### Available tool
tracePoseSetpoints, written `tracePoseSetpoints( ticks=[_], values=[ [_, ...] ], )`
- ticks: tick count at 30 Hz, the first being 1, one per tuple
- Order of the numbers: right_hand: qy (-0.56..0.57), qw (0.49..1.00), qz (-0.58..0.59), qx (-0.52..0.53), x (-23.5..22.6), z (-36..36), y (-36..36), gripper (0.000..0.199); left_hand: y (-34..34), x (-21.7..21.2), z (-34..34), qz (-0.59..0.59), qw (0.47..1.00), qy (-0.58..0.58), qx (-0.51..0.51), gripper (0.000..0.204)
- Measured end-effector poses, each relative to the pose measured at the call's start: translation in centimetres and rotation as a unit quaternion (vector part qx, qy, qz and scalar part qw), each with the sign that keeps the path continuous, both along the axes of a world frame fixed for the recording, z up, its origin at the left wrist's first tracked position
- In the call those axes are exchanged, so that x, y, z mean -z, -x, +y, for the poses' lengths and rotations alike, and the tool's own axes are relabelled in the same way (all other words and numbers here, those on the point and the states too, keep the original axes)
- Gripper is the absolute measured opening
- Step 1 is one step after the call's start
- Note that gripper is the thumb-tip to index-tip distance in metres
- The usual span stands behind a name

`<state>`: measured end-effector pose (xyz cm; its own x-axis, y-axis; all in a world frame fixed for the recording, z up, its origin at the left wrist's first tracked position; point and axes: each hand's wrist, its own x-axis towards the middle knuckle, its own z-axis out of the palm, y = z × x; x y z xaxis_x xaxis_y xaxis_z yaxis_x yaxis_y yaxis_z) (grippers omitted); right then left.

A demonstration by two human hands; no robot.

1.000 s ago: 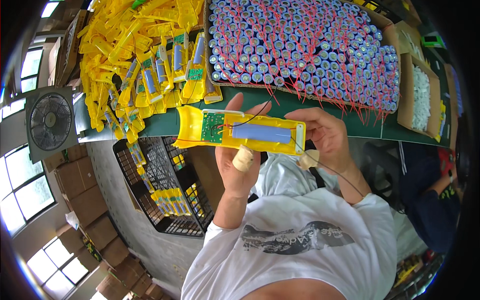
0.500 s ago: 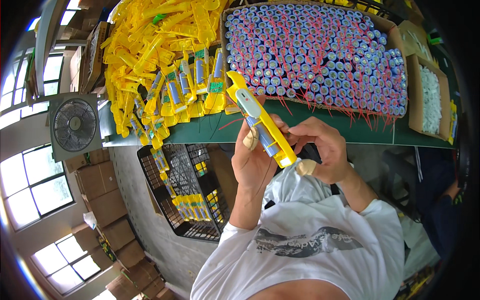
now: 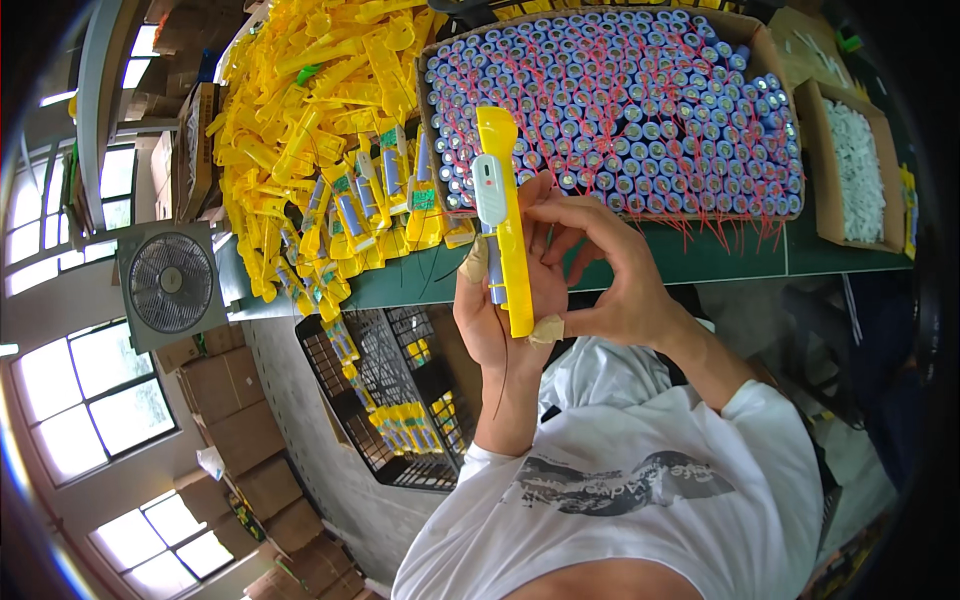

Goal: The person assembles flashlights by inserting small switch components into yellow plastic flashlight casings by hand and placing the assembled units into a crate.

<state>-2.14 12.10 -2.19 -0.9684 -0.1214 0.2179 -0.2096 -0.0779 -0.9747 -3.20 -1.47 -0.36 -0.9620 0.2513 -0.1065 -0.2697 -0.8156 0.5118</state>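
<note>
Above green bench: left hand (image 3: 500,310) and right hand (image 3: 615,285) grip closed on upright yellow casing (image 3: 505,225); cardboard box (image 3: 770,60) of blue cells behind.

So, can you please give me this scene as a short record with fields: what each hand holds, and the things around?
left hand: left hand grips the yellow casing from behind, thumb taped
right hand: right hand steadies the same casing, fingers curled on its edge
casing: upright, narrow side to the camera, white-grey switch piece near its top
box ahead: cardboard box full of blue cylindrical cells with red wires
left of it: pile of yellow casings
surface: green table
below the table: black wire basket
far left: fan
</note>
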Motion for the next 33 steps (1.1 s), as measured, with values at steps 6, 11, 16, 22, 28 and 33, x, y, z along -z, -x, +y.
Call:
tracePoseSetpoints(
  ticks=[6,11,16,22,28,33],
  values=[
    [0.006,1.000,0.021,0.010,0.7,0.3,-0.1,0.081,0.3,0.4,0.4,0.000,0.999,0.012,0.039,0.066],
    [-0.011,0.996,0.074,0.046,1.1,0.3,-0.4,0.074,0.3,0.7,1.1,-0.021,0.999,-0.010,0.033,0.062],
    [0.057,0.997,-0.029,0.035,1.7,0.7,-0.7,0.068,0.2,1.3,1.3,-0.013,0.997,-0.070,0.040,0.057],
    [0.110,0.991,-0.022,0.070,3.3,0.3,-1.1,0.071,-0.1,0.4,3.0,0.039,0.999,-0.035,-0.014,0.048],
    [0.205,0.971,-0.043,0.118,3.6,1.2,-1.2,0.066,1.0,0.5,4.5,0.015,0.998,0.057,-0.019,0.049],
    [0.211,0.967,-0.081,0.122,4.2,2.1,-1.8,0.053,1.0,-0.1,5.2,0.006,0.999,0.008,-0.039,0.040]
  ],
)
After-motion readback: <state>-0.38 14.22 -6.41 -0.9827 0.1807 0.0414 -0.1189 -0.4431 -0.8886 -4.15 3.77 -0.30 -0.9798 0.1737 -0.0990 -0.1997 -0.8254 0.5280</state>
